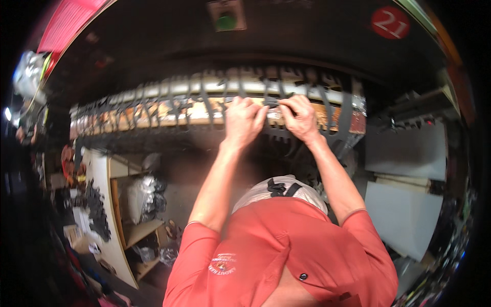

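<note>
Both my hands are raised over a long wood-coloured bar that runs across in front of me. Many black strips hang side by side over it, with notched or hooked ends. Between my fingertips is a small black strip. My left hand pinches its left end, fingers curled. The other end is between the thumb and fingers of my right hand. Blur hides the strip's exact shape and whether it joins the strips on the bar.
Behind the bar rises a dark panel with a green round button and a red round sign. A wooden shelf unit with plastic bags stands at left. Pale flat boards lean at right.
</note>
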The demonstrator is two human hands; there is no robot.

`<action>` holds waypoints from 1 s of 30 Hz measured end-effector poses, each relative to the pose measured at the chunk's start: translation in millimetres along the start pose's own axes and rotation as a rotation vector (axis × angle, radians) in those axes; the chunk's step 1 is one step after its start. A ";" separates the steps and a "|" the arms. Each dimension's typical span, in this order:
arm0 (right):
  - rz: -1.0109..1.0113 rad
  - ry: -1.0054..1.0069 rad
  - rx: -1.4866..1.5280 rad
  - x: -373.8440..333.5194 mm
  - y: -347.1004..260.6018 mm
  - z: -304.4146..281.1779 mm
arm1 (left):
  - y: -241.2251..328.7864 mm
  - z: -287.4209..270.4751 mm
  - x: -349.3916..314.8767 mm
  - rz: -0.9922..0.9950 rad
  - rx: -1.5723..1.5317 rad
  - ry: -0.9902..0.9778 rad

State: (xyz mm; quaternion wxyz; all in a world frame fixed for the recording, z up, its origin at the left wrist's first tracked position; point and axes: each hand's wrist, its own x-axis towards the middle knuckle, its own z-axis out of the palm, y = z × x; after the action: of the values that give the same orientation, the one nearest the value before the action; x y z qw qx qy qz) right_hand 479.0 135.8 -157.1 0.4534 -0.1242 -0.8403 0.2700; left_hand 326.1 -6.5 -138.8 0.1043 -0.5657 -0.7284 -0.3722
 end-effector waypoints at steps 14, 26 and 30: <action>0.305 -0.003 -0.543 50.1 121.3 -125.0 | 2.6 1.0 -6.8 -0.156 -0.055 -0.043; 0.249 -0.349 -0.393 112.3 155.2 -104.5 | -5.2 -41.9 78.8 -0.279 -0.108 -0.881; 0.232 -0.270 -0.255 117.0 157.9 -103.3 | 5.7 23.1 144.2 -0.110 -0.422 -0.385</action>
State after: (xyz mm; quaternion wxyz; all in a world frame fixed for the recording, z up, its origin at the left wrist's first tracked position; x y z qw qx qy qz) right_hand 493.7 354.1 -119.5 0.2833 -0.2391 -0.9009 0.2260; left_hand 288.7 116.9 -70.0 -0.1760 -0.5945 -0.6711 -0.4065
